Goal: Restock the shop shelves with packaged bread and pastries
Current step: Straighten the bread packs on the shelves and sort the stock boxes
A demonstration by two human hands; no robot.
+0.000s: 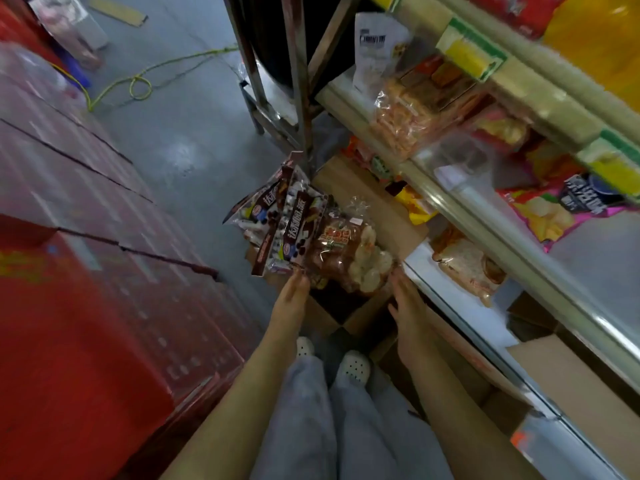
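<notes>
Brown cardboard fills the middle of my feed: an open carton [367, 206] sits on the grey floor just beside the shop shelves [460, 202], and the stock is bunched above its dark opening. That bunch is a fan of brown-and-white packets [294, 230] pressed against a clear bag of bread rolls [349, 254]. The left hand [291, 299] reaches down with fingers stretched, tips at the lower edge of the brown packets. The right hand [408, 306] does likewise at the roll bag's lower corner, close to the bottom shelf's white edge. The frame is smeared, and I cannot tell whether either hand pinches or only touches. A bag of sliced bread [467, 265] lies on that bottom shelf. Stacked red cartons [86, 306] line the left side, and a yellow cable [138, 84] loops across the floor beyond.
</notes>
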